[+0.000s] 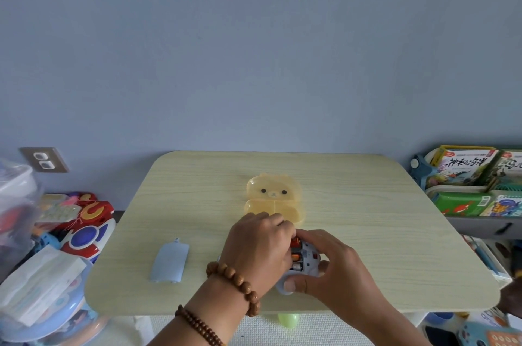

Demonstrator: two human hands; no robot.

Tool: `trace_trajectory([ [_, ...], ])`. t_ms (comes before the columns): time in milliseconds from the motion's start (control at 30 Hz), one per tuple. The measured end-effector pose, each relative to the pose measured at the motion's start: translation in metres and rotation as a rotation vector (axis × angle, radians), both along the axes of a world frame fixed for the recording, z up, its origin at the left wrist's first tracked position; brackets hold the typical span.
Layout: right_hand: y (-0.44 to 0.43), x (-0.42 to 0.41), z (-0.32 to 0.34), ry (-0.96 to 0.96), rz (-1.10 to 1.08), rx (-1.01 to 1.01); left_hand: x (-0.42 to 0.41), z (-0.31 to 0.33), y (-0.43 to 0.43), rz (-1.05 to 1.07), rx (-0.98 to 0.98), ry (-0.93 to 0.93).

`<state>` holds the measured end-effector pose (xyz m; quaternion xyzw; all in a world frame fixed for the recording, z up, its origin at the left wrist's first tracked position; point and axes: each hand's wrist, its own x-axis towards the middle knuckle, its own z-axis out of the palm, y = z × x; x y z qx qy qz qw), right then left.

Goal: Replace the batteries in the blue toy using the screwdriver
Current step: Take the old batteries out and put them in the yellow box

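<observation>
Soft, even light, moderately bright, with no glare. The wall (254,49) shades slightly darker toward the upper corners. Shadows on the table (367,232) are faint and diffuse. Wide-angle distortion bows the table's edges. The clutter (70,218) at left smears, and detail is slightly soft overall.

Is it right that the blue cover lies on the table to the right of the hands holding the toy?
Not quite: the head view shows the cover on the table to the left of the hands, not the right. The left hand and right hand do hold the toy.
</observation>
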<state>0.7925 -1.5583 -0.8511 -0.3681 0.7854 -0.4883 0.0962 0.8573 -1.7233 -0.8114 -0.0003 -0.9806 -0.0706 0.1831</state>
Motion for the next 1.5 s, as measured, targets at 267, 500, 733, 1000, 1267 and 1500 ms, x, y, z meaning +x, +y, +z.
trace_trajectory([
  [267,0.000,-0.002,0.000,0.039,0.013,0.030,0.000,-0.003,-0.002,0.009,0.031,0.030],
  [500,0.001,-0.003,-0.003,0.049,-0.011,0.042,-0.002,0.001,-0.004,0.128,0.286,0.048],
  [733,0.002,-0.004,-0.004,0.003,-0.015,0.060,-0.006,0.013,-0.034,0.197,0.685,0.150],
  [1000,0.002,-0.004,-0.005,-0.014,-0.021,0.054,-0.010,0.012,-0.056,0.139,0.730,-0.022],
  [1267,0.002,-0.006,-0.008,0.020,-0.015,0.049,-0.020,0.010,-0.080,0.147,0.423,-0.214],
  [1500,0.001,-0.007,-0.010,-0.001,-0.022,0.018,-0.032,0.002,-0.093,0.169,0.385,-0.233],
])
